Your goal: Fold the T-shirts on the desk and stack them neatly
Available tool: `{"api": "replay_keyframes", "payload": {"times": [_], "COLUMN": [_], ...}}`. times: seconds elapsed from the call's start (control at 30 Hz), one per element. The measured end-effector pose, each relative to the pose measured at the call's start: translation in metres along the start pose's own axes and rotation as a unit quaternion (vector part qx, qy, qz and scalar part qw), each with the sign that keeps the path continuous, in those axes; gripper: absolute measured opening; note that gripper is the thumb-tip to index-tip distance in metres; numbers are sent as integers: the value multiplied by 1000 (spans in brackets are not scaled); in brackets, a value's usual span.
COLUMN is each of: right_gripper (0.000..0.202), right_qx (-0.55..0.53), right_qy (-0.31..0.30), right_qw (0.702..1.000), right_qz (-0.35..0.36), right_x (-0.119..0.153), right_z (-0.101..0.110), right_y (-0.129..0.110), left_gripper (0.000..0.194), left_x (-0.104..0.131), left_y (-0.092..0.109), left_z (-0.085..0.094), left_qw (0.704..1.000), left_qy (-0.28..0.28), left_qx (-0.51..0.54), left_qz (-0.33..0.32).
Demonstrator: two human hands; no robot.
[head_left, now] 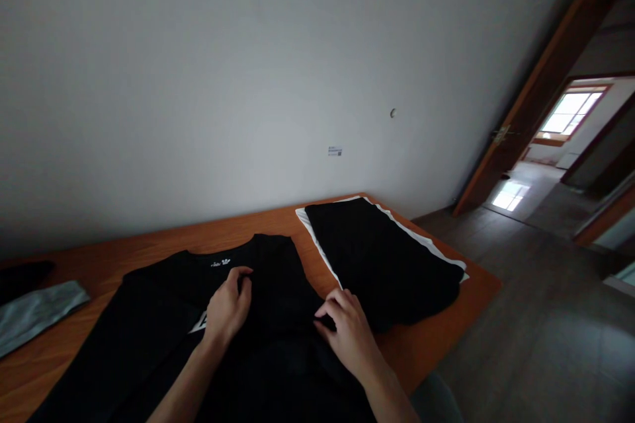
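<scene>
Clock is centred on the view, 12 up. Biggest: plain grey wall (pixel 198 92), fills 9 through 1. Wooden table (pixel 169 232) runs along its foot from 8 to 4. Dark floor (pixel 516 317) at 4. Black shirt (pixel 278 317) is on the table at 7, spread out, neckline towards the wall, lower part cut off by the bottom of the view. Wooden door (pixel 540 86) stands between 2 and 3, window (pixel 573 109) visible beyond it. Dark garment (pixel 377 258) lies flat between 4 and 5, on top of a white garment (pixel 308 225) whose edges stick out on both sides. Grey cloth (pixel 42 310) at 8, black item (pixel 24 272) just above it, both cut by the left edge. Left hand (pixel 228 304) at 7:30, over the shirt front below the neck, fingers curled, thumb near index. Right hand (pixel 350 330) between 5 and 6, at the shirt's side edge, thumb and index bent towards each other. Black on black in dim light, so can't tell whether either set of fingers is pinching fabric. Smallest: white neck print (pixel 221 263), wall label (pixel 335 151) at 1, round spot (pixel 393 113) at 2.
</scene>
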State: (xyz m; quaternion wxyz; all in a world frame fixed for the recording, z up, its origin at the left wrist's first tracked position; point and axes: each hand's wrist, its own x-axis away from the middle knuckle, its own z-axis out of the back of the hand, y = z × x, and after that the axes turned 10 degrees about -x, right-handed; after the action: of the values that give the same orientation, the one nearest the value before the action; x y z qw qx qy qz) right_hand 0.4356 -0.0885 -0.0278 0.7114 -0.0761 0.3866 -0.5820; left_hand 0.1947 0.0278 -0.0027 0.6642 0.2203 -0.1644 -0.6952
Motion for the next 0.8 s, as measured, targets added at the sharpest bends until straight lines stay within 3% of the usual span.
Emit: {"api": "replay_keyframes", "payload": {"times": [0.17, 0.4, 0.63, 0.8], "right_gripper": [40, 36, 40, 36], "right_qx": [-7, 19, 35, 12], "right_qy": [11, 36, 61, 30], "right_qw": [1000, 999, 997, 999], "right_qz": [-14, -35, -33, -5], "right_x": [1, 1, 1, 1], "right_z": [0, -2, -1, 4], "right_y": [0, 3, 0, -6], "left_gripper": [31, 28, 24, 23], "left_x": [-1, 1, 2, 4], "left_y": [-3, -1, -2, -1], "left_z": [0, 9, 11, 9], "left_qw": [999, 995, 985, 982], "left_qy": [26, -18, -45, -42], "left_qx": [41, -100, -164, -177], "left_qz": [7, 4, -31, -45]}}
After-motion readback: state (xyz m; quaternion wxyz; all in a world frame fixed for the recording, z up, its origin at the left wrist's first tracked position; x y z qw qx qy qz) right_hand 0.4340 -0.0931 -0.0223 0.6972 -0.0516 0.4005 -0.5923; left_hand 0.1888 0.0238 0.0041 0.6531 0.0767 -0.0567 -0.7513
